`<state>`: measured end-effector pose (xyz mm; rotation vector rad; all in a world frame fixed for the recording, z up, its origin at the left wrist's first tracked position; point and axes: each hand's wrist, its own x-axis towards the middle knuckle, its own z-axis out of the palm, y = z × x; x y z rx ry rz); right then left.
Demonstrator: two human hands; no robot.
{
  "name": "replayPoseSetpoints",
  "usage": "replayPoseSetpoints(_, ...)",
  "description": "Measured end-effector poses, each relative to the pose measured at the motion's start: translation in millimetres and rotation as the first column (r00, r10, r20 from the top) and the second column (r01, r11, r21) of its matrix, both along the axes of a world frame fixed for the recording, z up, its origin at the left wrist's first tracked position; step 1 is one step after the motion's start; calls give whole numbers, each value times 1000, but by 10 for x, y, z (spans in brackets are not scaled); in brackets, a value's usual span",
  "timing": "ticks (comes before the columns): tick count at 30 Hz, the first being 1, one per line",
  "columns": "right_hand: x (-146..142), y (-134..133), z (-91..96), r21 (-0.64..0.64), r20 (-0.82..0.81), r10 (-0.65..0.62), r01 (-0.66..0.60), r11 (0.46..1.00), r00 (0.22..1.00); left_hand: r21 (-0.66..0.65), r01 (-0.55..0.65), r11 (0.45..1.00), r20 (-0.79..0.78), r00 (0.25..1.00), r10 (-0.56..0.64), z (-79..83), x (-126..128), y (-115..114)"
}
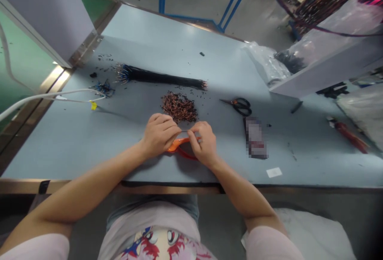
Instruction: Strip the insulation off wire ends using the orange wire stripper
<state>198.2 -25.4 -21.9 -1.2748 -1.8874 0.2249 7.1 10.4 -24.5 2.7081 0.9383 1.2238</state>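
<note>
Thin wire [184, 131] held up between both hands, just above an orange-handled tool [178, 145], mid-tabletop near the front edge. Right hand [204, 143]: fingers [194, 135] closed, pinching the wire. Left hand [159, 134]: fingers [171, 126] curled shut at the wire's other end; can't tell if they're gripping it. Work in hand looks like fine handling of one wire over the tool. Tool's head is hidden under the hands, so exact type unclear; an orange loop [188, 154] shows below it.

Just past the hands, a heap of short brown wires [179, 107]. Behind that, a long black wire bundle [160, 75] with fanned, colored ends lies across the tabletop [74, 140]. Black-handled scissors [241, 107] sit to the right, beside a pixelated packet [255, 137]. Toward the left edge: white cable [54, 95], yellow tag [93, 105], blue wire tangle [104, 88]. Small black bits are scattered around. Back-right corner: clear plastic bag [265, 62] beside a grey panel [326, 66]. Red-handled tool [349, 137] at right edge, partly hard to make out.
</note>
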Motion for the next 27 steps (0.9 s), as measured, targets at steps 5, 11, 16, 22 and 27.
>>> replayPoseSetpoints(5,212,62,198,-129,-128,-164,148,981,978,-309,-222,925,285,906,313,35,-165,242)
replayPoseSetpoints(11,48,-98,218,-430,390,300,-116,895,871,-723,57,689,611,518,598,-46,-239,465)
replayPoseSetpoints(16,-51,-101,128,-455,453,355,-131,881,818,-702,61,709,630,517,579,-66,-220,450)
replayPoseSetpoints(22,183,60,221,-523,38,119,-82,848,992,-641,-31,767,656,496,569,37,-230,411)
replayPoseSetpoints(27,246,96,167,-572,-648,29,-511,641,761,-638,52,769,669,531,520,19,-120,318)
